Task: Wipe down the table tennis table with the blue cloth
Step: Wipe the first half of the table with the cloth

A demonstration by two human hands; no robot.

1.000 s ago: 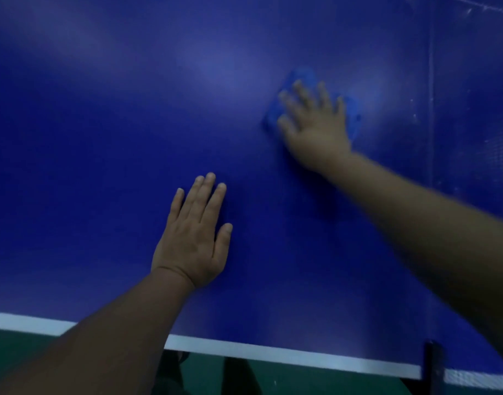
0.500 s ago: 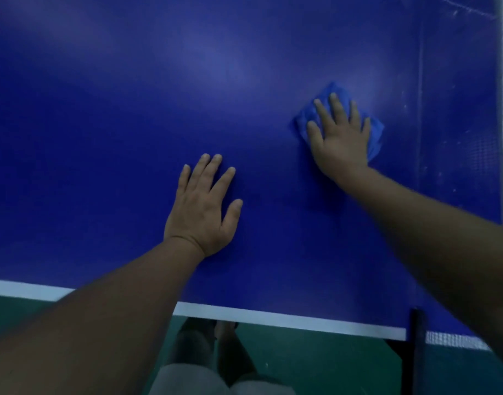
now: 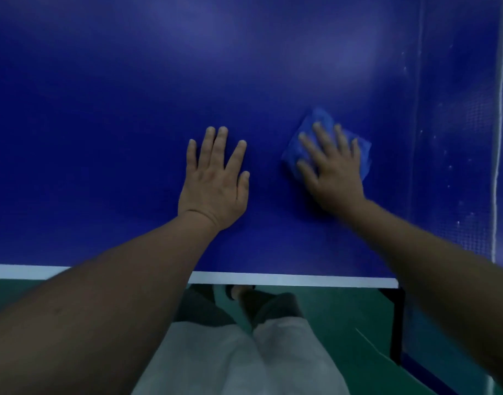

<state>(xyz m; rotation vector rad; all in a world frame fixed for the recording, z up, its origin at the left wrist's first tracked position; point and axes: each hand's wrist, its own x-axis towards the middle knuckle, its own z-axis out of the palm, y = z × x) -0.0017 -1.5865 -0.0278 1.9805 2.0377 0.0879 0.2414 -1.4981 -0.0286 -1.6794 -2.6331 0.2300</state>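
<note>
The table tennis table [image 3: 102, 138] fills most of the view, its dark blue top running from the white edge line [image 3: 287, 279] near the person up to twelve o'clock. The right hand [image 3: 334, 169] lies flat with fingers spread, pressing down on the blue cloth [image 3: 323, 118], which sits crumpled under the palm at about two o'clock from the view's centre; cloth shows past the fingertips and on both sides of the hand. The left hand [image 3: 214, 183] rests palm down and bare on the tabletop just left of centre, fingers extended and grasping nothing, near the cloth but apart from it. The net [image 3: 498, 138] stands at three o'clock, with pale specks on the surface beside it. Below the edge line, at six o'clock, the person's light trousers [image 3: 230, 360] and green floor [image 3: 344, 315] show
</note>
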